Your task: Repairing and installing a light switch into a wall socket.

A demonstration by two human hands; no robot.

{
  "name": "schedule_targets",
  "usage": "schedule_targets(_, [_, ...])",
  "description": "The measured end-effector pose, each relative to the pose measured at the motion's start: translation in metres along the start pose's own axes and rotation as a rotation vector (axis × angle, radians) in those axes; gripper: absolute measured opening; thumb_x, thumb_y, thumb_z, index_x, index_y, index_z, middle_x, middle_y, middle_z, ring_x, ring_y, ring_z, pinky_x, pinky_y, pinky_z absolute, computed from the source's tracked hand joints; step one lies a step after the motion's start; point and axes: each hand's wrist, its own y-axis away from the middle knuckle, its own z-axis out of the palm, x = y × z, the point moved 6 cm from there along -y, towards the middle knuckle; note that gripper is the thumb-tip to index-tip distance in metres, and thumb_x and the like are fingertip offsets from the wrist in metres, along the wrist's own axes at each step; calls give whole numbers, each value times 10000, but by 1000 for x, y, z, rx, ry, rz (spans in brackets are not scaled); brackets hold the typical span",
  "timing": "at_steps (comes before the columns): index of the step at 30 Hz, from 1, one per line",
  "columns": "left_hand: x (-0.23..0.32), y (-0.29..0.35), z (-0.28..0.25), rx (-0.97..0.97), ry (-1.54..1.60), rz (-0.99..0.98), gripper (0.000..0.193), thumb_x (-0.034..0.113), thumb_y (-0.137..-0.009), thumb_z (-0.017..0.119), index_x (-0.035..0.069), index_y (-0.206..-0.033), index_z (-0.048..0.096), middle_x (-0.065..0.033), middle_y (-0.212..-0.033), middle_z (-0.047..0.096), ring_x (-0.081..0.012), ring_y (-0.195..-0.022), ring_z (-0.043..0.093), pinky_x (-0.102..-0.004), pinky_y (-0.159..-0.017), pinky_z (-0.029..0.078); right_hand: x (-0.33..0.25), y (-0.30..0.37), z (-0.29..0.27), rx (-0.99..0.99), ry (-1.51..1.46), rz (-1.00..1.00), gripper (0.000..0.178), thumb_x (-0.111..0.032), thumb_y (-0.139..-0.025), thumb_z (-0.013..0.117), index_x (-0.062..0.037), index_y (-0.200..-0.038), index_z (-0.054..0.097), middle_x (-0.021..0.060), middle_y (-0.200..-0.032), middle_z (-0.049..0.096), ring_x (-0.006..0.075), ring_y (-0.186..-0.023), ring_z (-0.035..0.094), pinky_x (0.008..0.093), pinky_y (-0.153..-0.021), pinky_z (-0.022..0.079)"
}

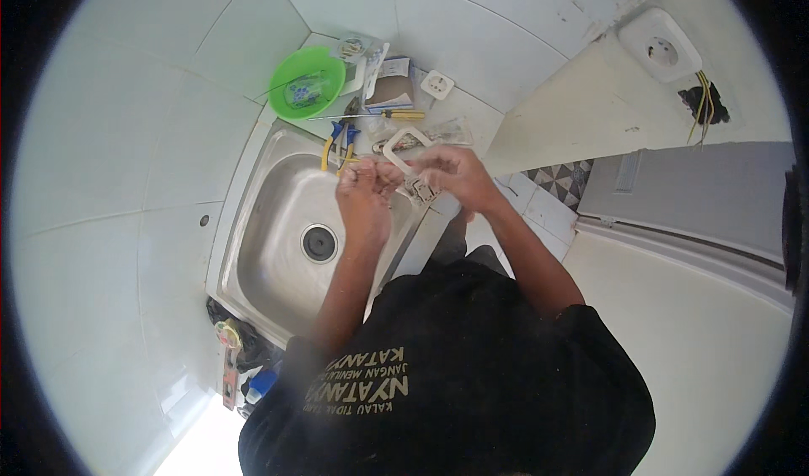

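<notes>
Steel sink (278, 248) (white-tiled corner)

Surroundings noted at the sink corner, work piece excluded

We record a stainless steel sink (278, 248) with a round drain (318, 242), set in a white tiled corner; behind it a green plastic bowl (308, 81) stands on the counter, with a yellow-handled screwdriver (383, 115) lying just beside it and blue-and-yellow pliers (339, 143) at the sink's back edge; a loose white socket insert (437, 84) rests near a small cardboard packet (389, 92); on the wall to the right we note a mounted white wall socket (661, 50) and, near it, an open hole with yellow wires (704, 101) protruding; a grey cabinet top (699, 193) sits below; patterned floor tile (560, 181) shows beneath
</notes>
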Motion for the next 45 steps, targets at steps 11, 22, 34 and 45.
schedule_targets(11, [35,-15,-99,216,-228,26,213,78,-958,523,-42,-1106,616,-25,-726,573,-88,-587,492,-235,-555,431,1,-96,91,-237,1176,-74,328,-367,-892,605,-88,-1057,653,210,-907,689,373,-884,664,479,-770,522])
schedule_targets(22, [44,-16,-116,286,-242,19,231,103,-942,550,-27,-1125,603,-74,-907,610,-181,-801,619,-364,-776,554,33,-143,124,-67,1173,37,458,-424,-863,648,-2,-1039,628,268,-932,679,396,-905,682,506,-791,539])
schedule_targets(34, [63,-37,-120,390,-340,93,152,121,-919,574,19,-1008,644,-65,-879,622,-141,-639,574,-306,-590,529,20,-128,101,-51,226,374,194,-215,-780,693,-46,-845,625,124,-662,609,192,-462,543,338,-430,431])
schedule_targets(45, [69,-21,-79,-287,-123,-138,185,198,-884,616,29,-954,595,-55,-937,620,-125,-595,537,-292,-566,506,-56,-88,105,-328,494,-500,628,-149,-841,659,-149,-1427,433,151,-889,660,292,-785,657,386,-753,504])
